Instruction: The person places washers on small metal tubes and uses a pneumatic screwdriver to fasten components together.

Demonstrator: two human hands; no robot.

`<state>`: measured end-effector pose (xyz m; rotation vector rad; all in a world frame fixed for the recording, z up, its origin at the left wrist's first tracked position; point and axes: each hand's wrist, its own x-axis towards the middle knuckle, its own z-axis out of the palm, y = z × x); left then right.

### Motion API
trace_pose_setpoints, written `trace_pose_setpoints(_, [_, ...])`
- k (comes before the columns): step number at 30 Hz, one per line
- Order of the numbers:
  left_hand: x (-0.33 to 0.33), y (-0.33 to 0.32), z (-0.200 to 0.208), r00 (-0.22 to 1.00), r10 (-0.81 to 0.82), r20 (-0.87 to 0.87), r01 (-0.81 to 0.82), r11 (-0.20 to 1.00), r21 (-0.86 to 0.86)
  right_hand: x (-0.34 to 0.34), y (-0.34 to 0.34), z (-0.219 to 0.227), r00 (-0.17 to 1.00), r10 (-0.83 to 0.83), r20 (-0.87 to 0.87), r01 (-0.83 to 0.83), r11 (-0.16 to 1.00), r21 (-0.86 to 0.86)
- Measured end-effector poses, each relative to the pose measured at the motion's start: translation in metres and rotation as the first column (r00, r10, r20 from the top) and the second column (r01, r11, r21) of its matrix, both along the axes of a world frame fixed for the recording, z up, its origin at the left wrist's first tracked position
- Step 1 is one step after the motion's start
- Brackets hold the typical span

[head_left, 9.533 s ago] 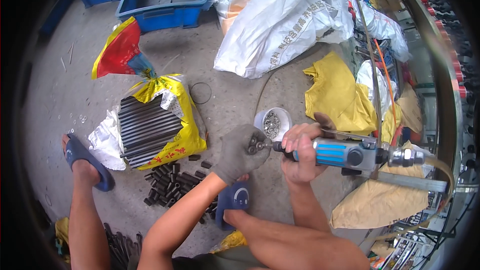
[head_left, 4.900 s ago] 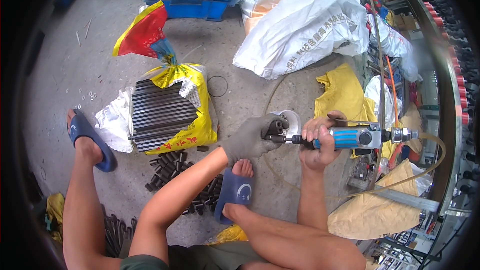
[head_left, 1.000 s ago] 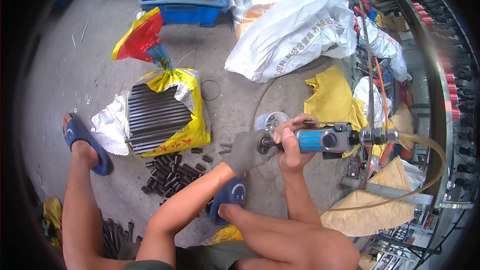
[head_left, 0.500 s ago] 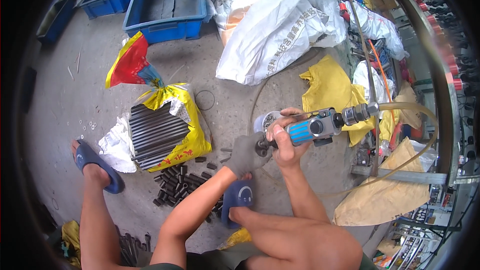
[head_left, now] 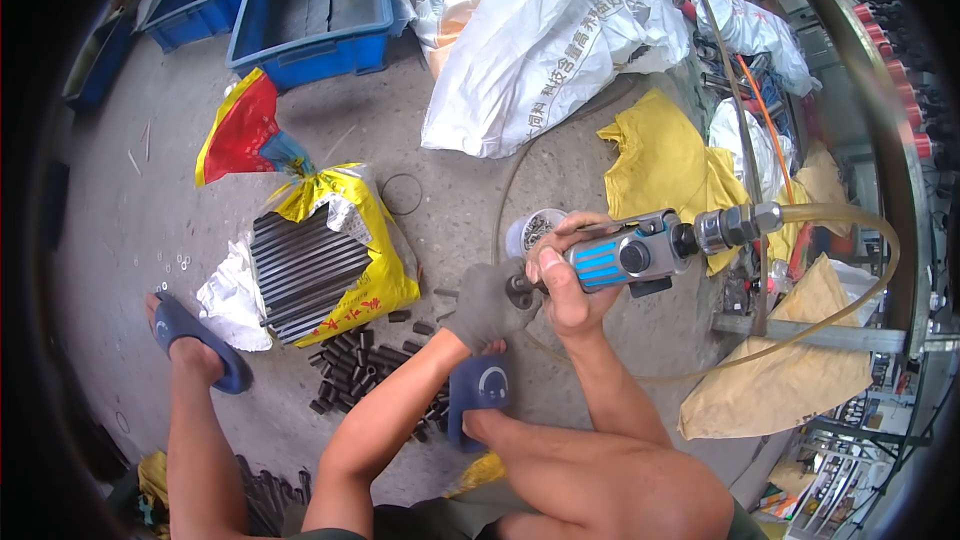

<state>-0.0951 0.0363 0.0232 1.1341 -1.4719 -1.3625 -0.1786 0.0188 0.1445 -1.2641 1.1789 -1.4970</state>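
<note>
My right hand (head_left: 568, 290) is wrapped round a blue and grey air tool (head_left: 632, 258), held level above the floor. A hose coupling (head_left: 735, 227) joins its back end to a clear yellowish hose (head_left: 890, 270). At the tool's front my left hand (head_left: 485, 308), in a grey glove, is closed on a dark metal part (head_left: 520, 290) with a round end; the glove hides most of it. Just beyond the hands stands a small white tub (head_left: 535, 228) of small metal pieces. Short black tubes (head_left: 350, 370) lie heaped on the floor below my left forearm.
An opened yellow bag (head_left: 385, 280) of long dark rods (head_left: 310, 265) lies left of centre. Blue crates (head_left: 310, 55) and a white sack (head_left: 520, 90) are at the back. Yellow cloth (head_left: 660, 160), brown paper (head_left: 775, 385) and a metal rack (head_left: 820, 335) are on the right.
The view has shifted slightly. The air tool's back end and hose sit a little further right in the picture. Both hands keep their hold.
</note>
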Motion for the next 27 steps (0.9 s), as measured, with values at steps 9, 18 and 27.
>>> trace_pose_setpoints(9, [0.022,0.006,0.014,0.995,0.059,-0.078,-0.061,0.998,-0.019,-0.05,-0.017,0.042,0.981,0.049,0.186,0.01,0.953,-0.303])
trace_pose_setpoints(18, [0.064,0.023,0.017,0.999,0.012,-0.052,-0.017,0.993,-0.113,-0.185,0.041,-0.145,0.536,-0.748,0.392,0.496,0.655,0.571])
trace_pose_setpoints(27, [0.054,-0.029,0.025,0.943,0.235,-0.237,-0.098,0.873,0.477,-0.235,0.066,-0.231,0.454,-0.828,0.328,0.003,0.37,0.929])
